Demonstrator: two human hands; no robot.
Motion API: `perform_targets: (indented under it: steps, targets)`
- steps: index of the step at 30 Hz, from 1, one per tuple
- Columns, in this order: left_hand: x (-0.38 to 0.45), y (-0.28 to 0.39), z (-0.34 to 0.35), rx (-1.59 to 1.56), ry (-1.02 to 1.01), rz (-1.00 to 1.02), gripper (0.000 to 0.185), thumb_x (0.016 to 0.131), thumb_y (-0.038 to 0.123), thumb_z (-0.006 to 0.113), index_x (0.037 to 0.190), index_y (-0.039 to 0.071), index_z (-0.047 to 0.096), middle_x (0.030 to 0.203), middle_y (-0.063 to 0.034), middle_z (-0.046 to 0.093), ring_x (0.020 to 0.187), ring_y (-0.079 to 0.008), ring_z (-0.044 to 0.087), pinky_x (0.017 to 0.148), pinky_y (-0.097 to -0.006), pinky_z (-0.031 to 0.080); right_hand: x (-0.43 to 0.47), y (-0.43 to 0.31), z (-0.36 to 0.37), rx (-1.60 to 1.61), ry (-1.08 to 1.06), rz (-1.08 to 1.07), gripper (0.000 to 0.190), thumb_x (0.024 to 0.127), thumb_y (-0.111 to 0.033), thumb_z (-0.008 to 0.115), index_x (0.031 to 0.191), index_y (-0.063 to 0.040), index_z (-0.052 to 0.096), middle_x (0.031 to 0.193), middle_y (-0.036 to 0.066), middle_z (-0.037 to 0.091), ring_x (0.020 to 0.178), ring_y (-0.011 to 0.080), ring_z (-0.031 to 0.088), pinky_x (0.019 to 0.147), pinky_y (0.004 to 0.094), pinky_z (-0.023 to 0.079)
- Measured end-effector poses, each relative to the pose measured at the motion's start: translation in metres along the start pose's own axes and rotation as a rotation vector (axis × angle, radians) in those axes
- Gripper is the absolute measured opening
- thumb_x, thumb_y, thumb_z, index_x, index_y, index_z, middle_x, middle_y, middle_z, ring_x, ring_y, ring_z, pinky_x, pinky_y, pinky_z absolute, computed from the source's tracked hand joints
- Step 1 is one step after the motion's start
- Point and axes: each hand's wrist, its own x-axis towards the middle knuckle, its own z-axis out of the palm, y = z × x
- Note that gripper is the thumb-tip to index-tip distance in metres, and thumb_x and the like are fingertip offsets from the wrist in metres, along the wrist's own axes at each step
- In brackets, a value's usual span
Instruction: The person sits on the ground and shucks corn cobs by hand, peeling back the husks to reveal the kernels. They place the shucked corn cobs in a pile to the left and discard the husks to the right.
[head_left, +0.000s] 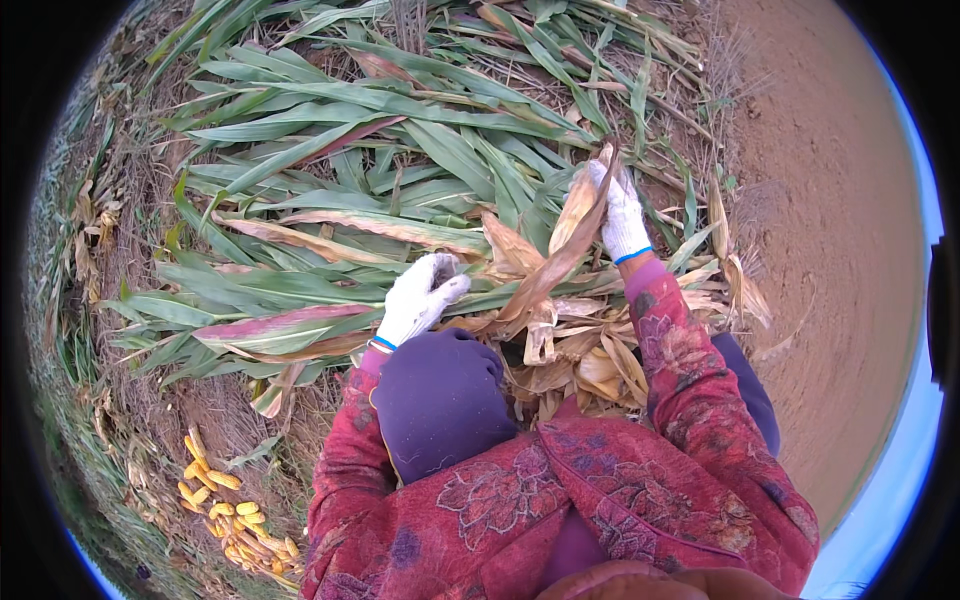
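My right hand (622, 213), in a white knit glove with a blue cuff edge, grips a dry, tan-brown corn husk (576, 208); whether an ear is inside cannot be seen. My left hand (422, 298), gloved the same way, is curled with a gap between thumb and fingers, just above the knee, and nothing shows in it. Under and around both hands lie cut corn stalks with long green leaves (322, 277), some reddish or dried. Loose dry husks (592, 367) are heaped between my knees.
Husked yellow corn ears (244, 529) lie in a pile on the ground at the lower left. Bare brown soil (825, 225) stretches along the right. More cut stalks and dry husks (86, 217) lie at the far left.
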Motion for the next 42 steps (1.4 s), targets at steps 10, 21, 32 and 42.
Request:
perform_targets:
  steps: [10,21,32,42]
  targets:
    - [0.099,0.091,0.039,-0.464,-0.145,0.298,0.071,0.109,0.037,0.061,0.164,0.0,0.035,0.163,-0.0189,0.046,0.149,-0.0273,0.046,0.12,-0.0364,0.04,-0.008,-0.036,0.062,-0.39,-0.184,-0.366,0.033,0.099,-0.026,0.072,0.119,0.001,0.075,0.113,0.016,0.076,0.102,0.028,0.072,0.094,0.0343,0.055]
    - [0.117,0.085,0.065,-0.439,-0.003,0.329,0.065,0.111,0.035,0.058,0.159,-0.005,0.04,0.15,-0.018,0.057,0.137,-0.0218,0.054,0.116,-0.0332,0.043,0.005,-0.011,0.06,-0.236,-0.014,-0.293,0.023,0.096,-0.014,0.07,0.112,0.0,0.078,0.11,0.013,0.078,0.103,0.0238,0.072,0.096,0.0352,0.054]
    - [0.129,0.067,0.086,-0.682,0.105,0.305,0.05,0.111,0.035,0.056,0.141,-0.005,0.058,0.133,-0.0142,0.068,0.12,-0.0211,0.062,0.107,-0.034,0.048,-0.006,0.013,0.035,-0.805,0.014,-0.884,0.024,0.101,-0.01,0.063,0.123,-0.002,0.069,0.12,0.013,0.072,0.107,0.026,0.07,0.096,0.0362,0.056]
    - [0.149,0.041,0.096,-1.059,0.159,0.026,0.044,0.113,0.035,0.055,0.143,0.003,0.059,0.136,-0.0073,0.064,0.125,-0.0157,0.058,0.112,-0.033,0.045,-0.102,0.037,-0.068,-1.248,-0.738,-0.223,0.022,0.096,-0.025,0.066,0.104,-0.008,0.078,0.091,0.018,0.075,0.088,0.0393,0.072,0.079,0.0478,0.057]
